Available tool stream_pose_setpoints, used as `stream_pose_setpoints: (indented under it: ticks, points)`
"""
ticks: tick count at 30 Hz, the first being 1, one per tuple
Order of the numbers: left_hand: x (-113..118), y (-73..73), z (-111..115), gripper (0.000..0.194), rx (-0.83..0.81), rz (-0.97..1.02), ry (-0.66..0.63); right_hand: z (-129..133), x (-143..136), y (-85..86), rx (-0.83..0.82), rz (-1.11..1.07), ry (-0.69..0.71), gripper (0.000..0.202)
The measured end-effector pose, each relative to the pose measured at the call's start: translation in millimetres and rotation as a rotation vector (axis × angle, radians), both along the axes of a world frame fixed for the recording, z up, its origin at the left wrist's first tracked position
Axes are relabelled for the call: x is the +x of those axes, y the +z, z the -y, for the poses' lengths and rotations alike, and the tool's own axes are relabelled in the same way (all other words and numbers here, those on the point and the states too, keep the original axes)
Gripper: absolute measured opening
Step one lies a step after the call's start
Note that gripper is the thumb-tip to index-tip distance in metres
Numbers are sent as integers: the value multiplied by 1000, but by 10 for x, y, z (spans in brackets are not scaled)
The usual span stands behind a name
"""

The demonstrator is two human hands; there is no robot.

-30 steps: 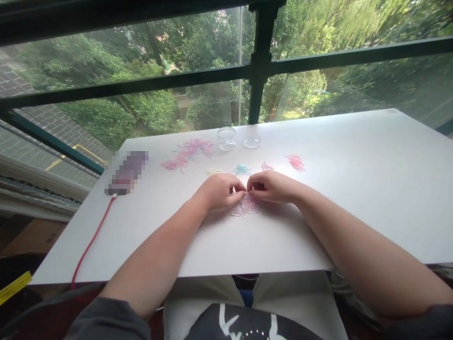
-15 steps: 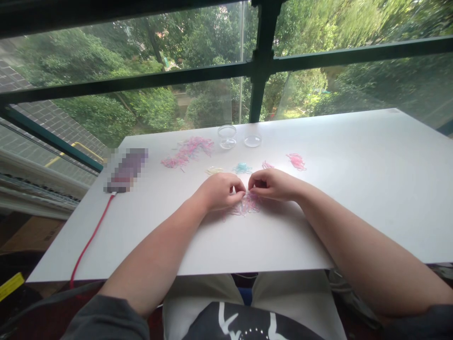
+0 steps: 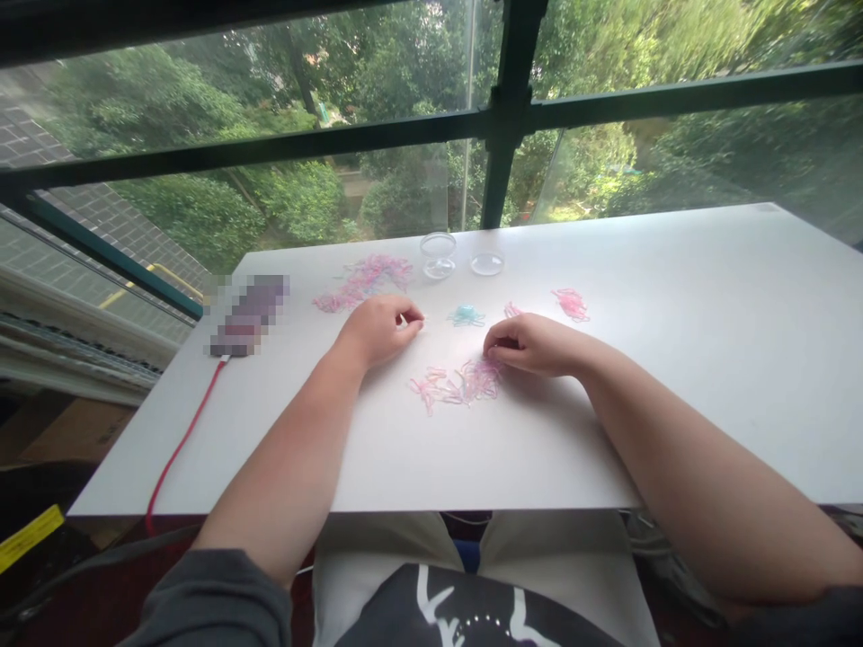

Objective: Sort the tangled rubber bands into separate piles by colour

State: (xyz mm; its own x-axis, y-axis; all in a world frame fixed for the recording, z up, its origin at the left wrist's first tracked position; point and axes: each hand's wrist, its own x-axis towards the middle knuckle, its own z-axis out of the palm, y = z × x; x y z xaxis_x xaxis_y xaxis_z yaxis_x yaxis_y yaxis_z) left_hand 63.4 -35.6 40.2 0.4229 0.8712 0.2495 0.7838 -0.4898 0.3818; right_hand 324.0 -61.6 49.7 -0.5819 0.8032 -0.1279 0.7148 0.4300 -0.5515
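Observation:
A mixed heap of small pink, purple and pale rubber bands [image 3: 465, 384] lies loosely spread on the white table in front of me. My right hand [image 3: 532, 345] rests at the heap's right upper edge, fingers curled and touching it; whatever is between the fingertips is hidden. Farther left, my left hand [image 3: 378, 331] is closed in a pinch just above the tabletop. A pale speck shows at its fingertips, too small to name. Between and beyond my hands sits a teal pile of bands [image 3: 467, 314]. Pink bands [image 3: 512, 309] show partly behind my right hand.
Beyond my left hand spreads a larger multicoloured pile [image 3: 368, 280]. Two clear round containers [image 3: 438, 258] [image 3: 486, 263] stand near the window edge. Another pink pile [image 3: 571, 304] lies at right. A blurred-out device [image 3: 246, 314] with a red cable [image 3: 185, 431] lies at left on the table [image 3: 707, 359].
My left hand has moved left and away from the mixed heap, toward where the pale yellow pile was visible. My right hand stays by the heap. The view has shifted slightly.

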Motion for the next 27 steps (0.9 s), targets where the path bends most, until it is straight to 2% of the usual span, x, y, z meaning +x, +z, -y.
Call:
stream_pose_setpoints:
  ticks: [7, 15, 18, 23, 27]
  points:
    - [-123, -18, -69, 21, -5, -25, 98, 13, -1, 7, 4, -17, -10, 24]
    - [-64, 37, -12, 22, 28, 62, 80, 38, 6, 62, -106, 11, 57, 39]
    - [-42, 45, 12, 23, 30, 46, 27, 44, -7, 42, -91, 27, 54, 31]
    - [-31, -28, 1, 51, -12, -42, -4, 27, -19, -1, -57, 46, 42, 14]
    - [-46, -109, -50, 38, -76, -14, 31, 21, -18, -2, -50, 54, 40, 11]
